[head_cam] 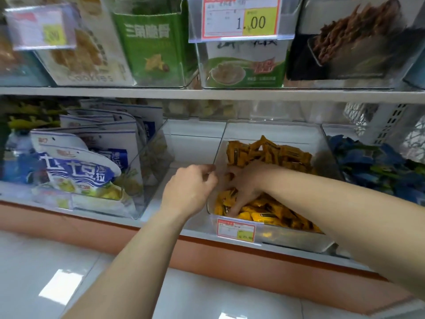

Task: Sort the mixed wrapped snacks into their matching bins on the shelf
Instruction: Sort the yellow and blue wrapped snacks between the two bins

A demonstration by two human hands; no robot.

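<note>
Shop shelf [195, 143], centre frame: left hand [188, 187] grips the rim of the bin [273, 127], right hand [246, 183] is buried in yellow snacks [271, 155], can't tell if it's holding any. I'd steady the bin, lift only oddballs.

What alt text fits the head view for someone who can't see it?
A person's right hand reaches into a clear shelf bin of yellow wrapped snacks, while the left hand curls at its left wall. Blue-and-white bags sit to the left, blue wrapped snacks to the right.
</note>
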